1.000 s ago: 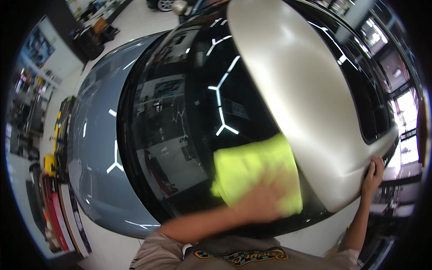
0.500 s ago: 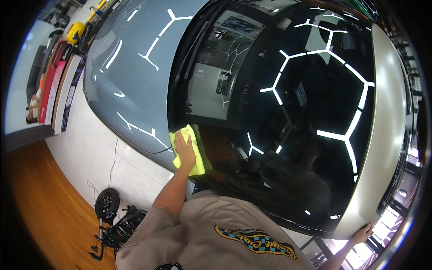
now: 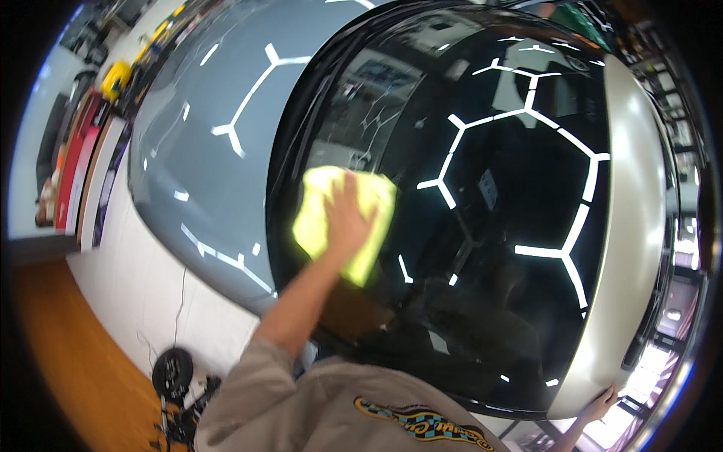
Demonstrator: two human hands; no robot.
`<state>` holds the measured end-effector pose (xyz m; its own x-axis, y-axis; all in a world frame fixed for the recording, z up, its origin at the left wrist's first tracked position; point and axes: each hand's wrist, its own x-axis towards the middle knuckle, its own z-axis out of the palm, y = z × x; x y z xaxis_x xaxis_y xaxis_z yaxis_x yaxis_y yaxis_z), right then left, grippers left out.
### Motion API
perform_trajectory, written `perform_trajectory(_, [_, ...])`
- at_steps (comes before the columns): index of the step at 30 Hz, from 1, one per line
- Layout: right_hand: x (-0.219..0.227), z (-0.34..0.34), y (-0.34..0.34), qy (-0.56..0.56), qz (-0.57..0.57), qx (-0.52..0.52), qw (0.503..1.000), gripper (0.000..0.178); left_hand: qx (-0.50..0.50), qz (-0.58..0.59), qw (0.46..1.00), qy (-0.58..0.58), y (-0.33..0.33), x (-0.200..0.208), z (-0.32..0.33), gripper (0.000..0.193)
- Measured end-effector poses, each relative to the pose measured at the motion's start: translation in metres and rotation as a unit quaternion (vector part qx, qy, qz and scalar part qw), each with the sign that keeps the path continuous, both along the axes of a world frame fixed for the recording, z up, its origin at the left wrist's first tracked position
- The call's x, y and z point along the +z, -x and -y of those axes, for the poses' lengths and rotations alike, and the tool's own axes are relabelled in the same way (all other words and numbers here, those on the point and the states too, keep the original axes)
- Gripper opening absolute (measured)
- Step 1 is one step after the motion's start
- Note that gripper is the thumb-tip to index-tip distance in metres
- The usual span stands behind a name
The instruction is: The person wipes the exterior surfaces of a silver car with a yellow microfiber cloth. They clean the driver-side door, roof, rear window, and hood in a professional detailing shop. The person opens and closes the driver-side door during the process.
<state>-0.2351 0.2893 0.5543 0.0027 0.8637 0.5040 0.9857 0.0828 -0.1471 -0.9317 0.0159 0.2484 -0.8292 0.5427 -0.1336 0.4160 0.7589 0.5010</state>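
My left hand (image 3: 351,218) lies flat, fingers spread, on a bright yellow-green microfiber cloth (image 3: 312,218). It presses the cloth against the dark windshield (image 3: 422,264) of a car, near the edge next to the blue-grey hood (image 3: 211,166). The cloth is fanned out round the hand and slightly blurred. At the lower right, my right hand (image 3: 599,404) is at the lower end of the silvery roof panel (image 3: 633,188). Its fingers are bent over the edge; the hand is small in view and partly hard to make out.
Bright hexagon-pattern lamps reflect in the glass and hood. At lower left, a black wheel (image 3: 173,373) and dark machinery stand on the pale floor, a thin cable (image 3: 179,313) nearby. Wooden flooring (image 3: 83,324) lies farther left. A yellow object (image 3: 117,80) is at the upper left.
My left hand has swept the cloth up and to the right, from the windshield's near corner further onto the glass. The cloth is spread wider. My right hand stays at the roof edge.
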Motion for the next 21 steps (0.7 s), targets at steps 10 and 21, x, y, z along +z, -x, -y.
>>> perform_trajectory(10, [-0.003,0.000,-0.011,0.049,0.015,0.054,0.997,0.037,-0.360,-0.061,0.782,-0.506,-0.082,0.151,-0.261,0.084])
perform_trajectory(21, [-0.006,0.013,-0.018,-0.003,0.023,-0.017,1.000,0.041,-0.042,0.033,0.995,-0.084,0.352,-0.061,-0.294,0.079])
